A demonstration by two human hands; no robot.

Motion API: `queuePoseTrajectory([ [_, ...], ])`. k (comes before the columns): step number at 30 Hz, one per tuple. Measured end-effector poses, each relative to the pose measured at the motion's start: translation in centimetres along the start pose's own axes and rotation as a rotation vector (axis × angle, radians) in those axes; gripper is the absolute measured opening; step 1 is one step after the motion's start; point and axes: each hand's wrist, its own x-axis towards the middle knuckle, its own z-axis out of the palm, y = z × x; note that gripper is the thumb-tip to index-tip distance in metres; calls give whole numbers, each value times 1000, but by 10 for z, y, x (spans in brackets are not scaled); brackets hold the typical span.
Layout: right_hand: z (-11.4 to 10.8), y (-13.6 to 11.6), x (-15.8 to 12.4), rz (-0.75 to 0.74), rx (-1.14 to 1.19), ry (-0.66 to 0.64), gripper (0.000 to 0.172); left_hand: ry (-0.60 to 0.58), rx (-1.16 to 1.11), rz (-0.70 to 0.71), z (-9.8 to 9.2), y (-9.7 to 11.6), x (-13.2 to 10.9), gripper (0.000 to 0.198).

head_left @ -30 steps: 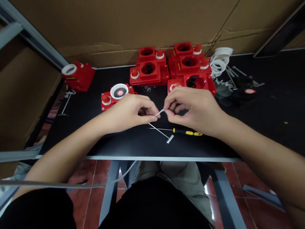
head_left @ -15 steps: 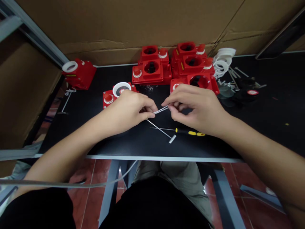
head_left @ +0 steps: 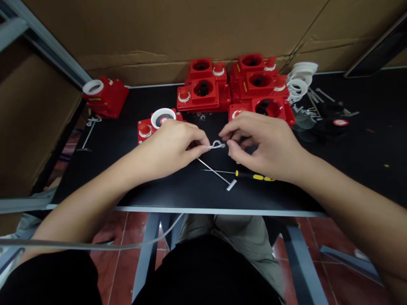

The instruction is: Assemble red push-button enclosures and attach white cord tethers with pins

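Observation:
My left hand [head_left: 187, 142] pinches a thin white cord [head_left: 216, 144] between thumb and fingertips, and the cord's free part curls into a small loop. Just right of the cord, my right hand [head_left: 257, 142] has thumb and fingers apart, with the cord's end close to its thumb tip. A small metal hammer [head_left: 216, 171] with a T-shaped head slants down from under my left hand; whether the cord is tied to it is hidden. Behind my left hand stands a red box [head_left: 145, 130] with a white ring [head_left: 158, 113].
A yellow-and-black screwdriver [head_left: 248, 174] lies below my hands. Several red boxes [head_left: 203, 95] stand along the cardboard wall [head_left: 190, 25]. At right are white rings [head_left: 300, 80], metal rods and clear discs [head_left: 302, 122]. Another red box [head_left: 110, 99] stands far left with a corded hammer [head_left: 87, 137].
The cord was stretched straight between both hands. My right fingers have let go, and the cord has curled into a loop beside my left fingertips.

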Motion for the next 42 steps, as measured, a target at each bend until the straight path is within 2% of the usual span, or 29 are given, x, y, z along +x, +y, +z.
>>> queuePoseTrajectory([
  [5,4,1,0,-88,5,-74,35,2,-46,-27,0,1,1,25],
  [7,8,0,1,-99,-28,-41,29,8,-58,-28,0,0,1,24],
  [10,12,0,3,-109,-44,27,7,-7,-97,-17,-2,-1,2,21],
  [15,9,8,7,-225,-95,35,19,-80,-194,-19,-6,-6,6,18],
  [20,13,16,10,-204,-83,69,19,-98,-401,-38,-7,-17,2,16],
  [23,19,15,12,-155,-43,79,15,-37,-508,-55,-3,-20,-3,15],
  [28,27,7,12,17,29,84,11,162,-591,-128,12,-15,-9,21],
  [32,28,-1,10,58,90,73,12,284,-620,-181,25,-12,-11,25],
  [37,26,-7,5,65,93,80,13,325,-634,-211,33,-11,-13,21],
  [42,25,-10,2,-22,46,81,14,323,-664,-212,34,-7,-13,12],
])
